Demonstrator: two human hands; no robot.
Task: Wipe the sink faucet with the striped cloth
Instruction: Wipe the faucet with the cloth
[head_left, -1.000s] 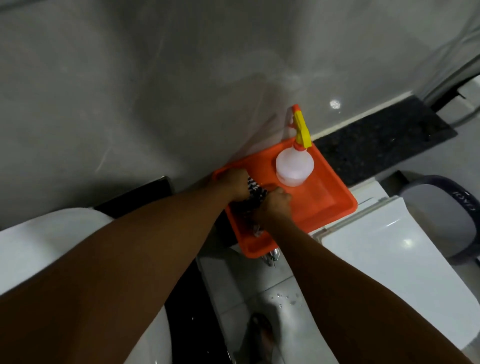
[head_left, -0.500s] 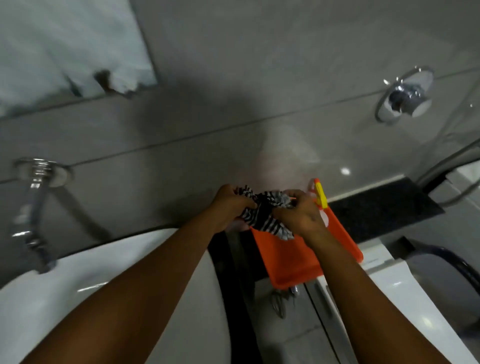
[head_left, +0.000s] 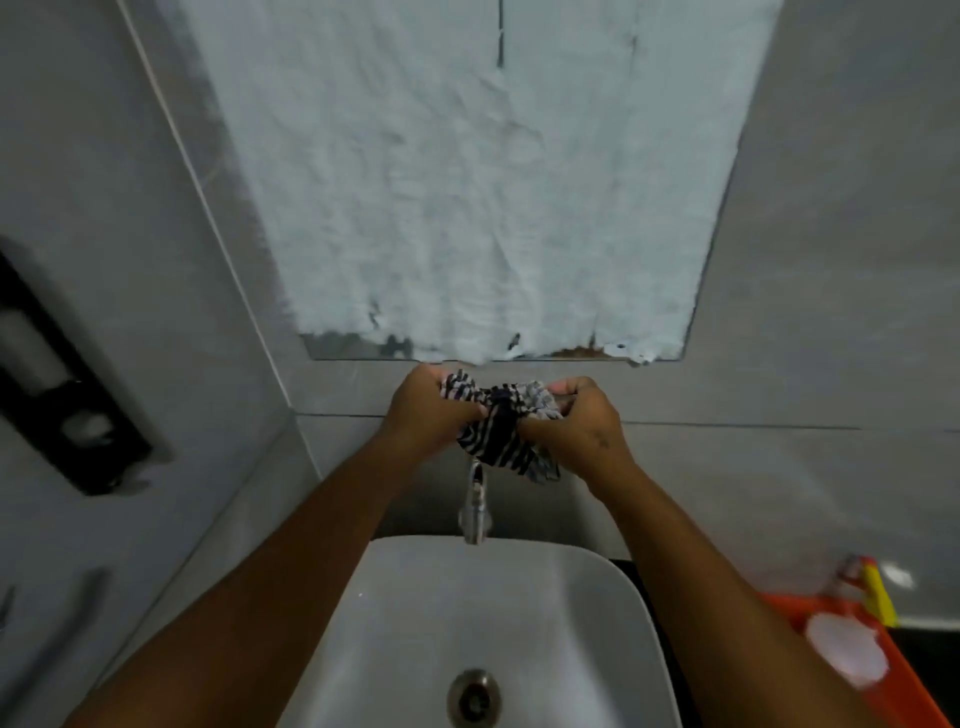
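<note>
The striped cloth (head_left: 498, 426), dark with white stripes, is bunched between both hands above the sink. My left hand (head_left: 428, 410) grips its left end and my right hand (head_left: 576, 423) grips its right end. Directly below the cloth a chrome faucet (head_left: 475, 506) comes out of the wall, its spout over the back rim of the white sink (head_left: 587, 597). The faucet's top is hidden behind the cloth, and I cannot tell whether the cloth touches it. A metal drain (head_left: 474, 699) sits in the basin floor.
A mirror (head_left: 467, 171) smeared with white foam hangs on the grey wall above the hands. An orange tray (head_left: 904, 670) holding a spray bottle (head_left: 852, 644) with a yellow trigger stands at the lower right. A black holder (head_left: 67, 405) is fixed to the left wall.
Both hands lifted the striped cloth out of the orange tray and carried it left. They now hold it above the faucet, and the view has swung from the tray to the sink and mirror.
</note>
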